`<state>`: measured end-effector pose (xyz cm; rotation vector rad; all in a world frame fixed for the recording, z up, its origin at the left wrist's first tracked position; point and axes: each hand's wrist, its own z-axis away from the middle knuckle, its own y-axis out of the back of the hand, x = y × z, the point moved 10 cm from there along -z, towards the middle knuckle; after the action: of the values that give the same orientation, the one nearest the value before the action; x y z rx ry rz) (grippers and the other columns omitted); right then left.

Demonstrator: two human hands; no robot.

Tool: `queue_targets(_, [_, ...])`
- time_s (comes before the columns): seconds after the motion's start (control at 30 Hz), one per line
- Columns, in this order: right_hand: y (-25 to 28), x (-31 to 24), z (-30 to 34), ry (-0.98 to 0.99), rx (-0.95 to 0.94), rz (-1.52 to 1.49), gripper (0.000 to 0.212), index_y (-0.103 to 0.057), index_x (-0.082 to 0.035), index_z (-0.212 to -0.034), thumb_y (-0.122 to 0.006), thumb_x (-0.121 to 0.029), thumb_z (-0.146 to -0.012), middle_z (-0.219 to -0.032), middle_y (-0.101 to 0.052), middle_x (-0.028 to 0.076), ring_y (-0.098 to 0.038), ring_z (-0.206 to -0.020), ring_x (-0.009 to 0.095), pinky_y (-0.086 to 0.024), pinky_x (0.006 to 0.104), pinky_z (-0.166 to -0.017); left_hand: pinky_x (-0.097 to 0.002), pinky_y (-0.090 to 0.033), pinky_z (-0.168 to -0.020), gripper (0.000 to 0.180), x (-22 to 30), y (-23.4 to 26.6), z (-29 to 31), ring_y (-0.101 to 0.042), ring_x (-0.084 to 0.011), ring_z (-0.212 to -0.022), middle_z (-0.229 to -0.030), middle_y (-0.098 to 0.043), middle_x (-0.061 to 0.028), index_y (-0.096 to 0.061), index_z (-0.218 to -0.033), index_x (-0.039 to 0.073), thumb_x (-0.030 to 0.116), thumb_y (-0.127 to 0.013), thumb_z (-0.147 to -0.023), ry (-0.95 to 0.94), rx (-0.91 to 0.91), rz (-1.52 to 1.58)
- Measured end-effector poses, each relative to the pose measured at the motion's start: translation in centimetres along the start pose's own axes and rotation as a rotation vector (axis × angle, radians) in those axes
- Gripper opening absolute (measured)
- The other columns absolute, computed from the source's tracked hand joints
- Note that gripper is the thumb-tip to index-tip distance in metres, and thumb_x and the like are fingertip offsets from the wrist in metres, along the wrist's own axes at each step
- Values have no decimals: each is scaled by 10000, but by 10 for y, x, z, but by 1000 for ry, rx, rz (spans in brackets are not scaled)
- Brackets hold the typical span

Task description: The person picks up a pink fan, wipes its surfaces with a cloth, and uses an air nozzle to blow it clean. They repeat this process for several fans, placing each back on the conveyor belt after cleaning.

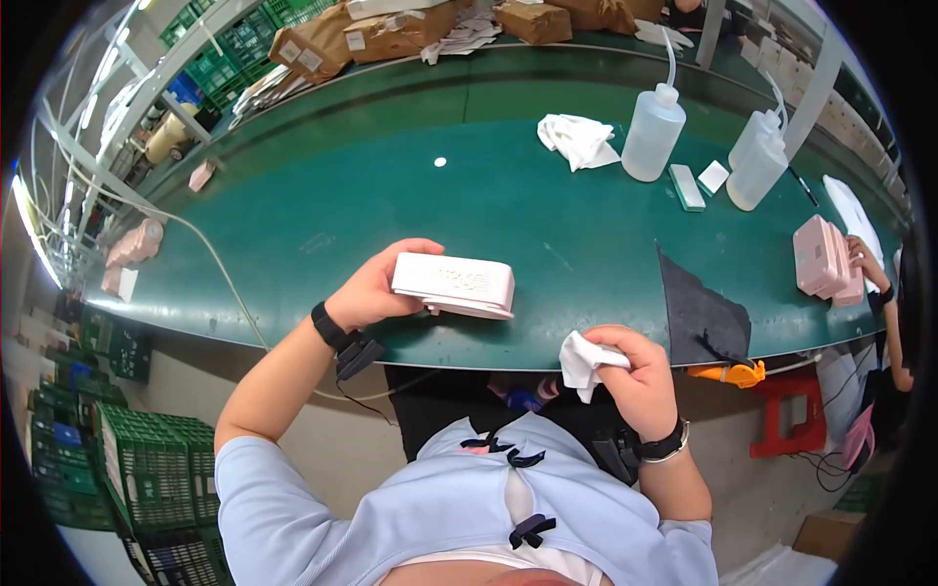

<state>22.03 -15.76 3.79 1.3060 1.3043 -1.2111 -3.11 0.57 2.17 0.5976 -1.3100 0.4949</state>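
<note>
left hand [376, 291] gripping the left end of a pale pink rectangular plastic case [454, 285], long axis running left to right above the near edge of the green table [391, 215]; right hand [640, 376], nearer the body, closed around a crumpled white cloth [584, 361].

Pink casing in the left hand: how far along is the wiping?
Done: cannot tell; no wiped pile shows. In hand: left hand holds the pink casing over the green table; right hand grips a white cloth, apart from it. Left: cloth hasn't met the casing.
</note>
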Motion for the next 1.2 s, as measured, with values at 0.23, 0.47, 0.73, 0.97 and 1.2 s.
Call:
queue_targets(0.23, [23,9,7,-42,133,-6,287,-654,46,-1124,-537,88,-865,-1132,-654,97,-624,-994,135,-489,263,-860,-387,-337,-1129,898,74,-2,21,-447,-256,-1346,-1406,-512,-135,-402,-1444,60,106,-846,-665,-216,65,-460])
queue_targets(0.47, [10,-11,-16,178,210,94,285,-634,50,-1181,-543,50,-912,-1203,-634,152,-622,-1077,196,-480,286,-916,-376,-467,-960,779,119,-71,-5,-594,-306,-1120,-1229,-626,-141,-554,-1307,69,235,-891,-625,-328,17,-1153])
queue_targets(0.73, [-40,-83,-10,621,132,330,357,-628,46,-1201,-587,57,-847,-1281,-607,190,-601,-1177,337,-485,348,-982,-328,-547,-704,484,124,-90,9,-681,-269,-787,-937,-718,-79,-700,-1074,88,233,-873,-645,-434,187,-1065])
queue_targets(0.97, [-91,-59,13,933,-88,640,403,-630,51,-1187,-584,72,-787,-1332,-572,219,-568,-1234,372,-483,409,-1002,-318,-554,-721,488,133,-100,34,-698,-249,-807,-947,-724,-103,-710,-1039,52,186,-883,-603,-518,308,-1016])
queue_targets(1.2, [-50,-50,11,744,91,561,459,-625,43,-1213,-594,65,-755,-1340,-568,221,-567,-1240,368,-491,426,-1005,-327,-562,-708,452,152,-103,51,-706,-243,-815,-938,-731,-89,-720,-1018,78,187,-868,-604,-592,455,-1016])
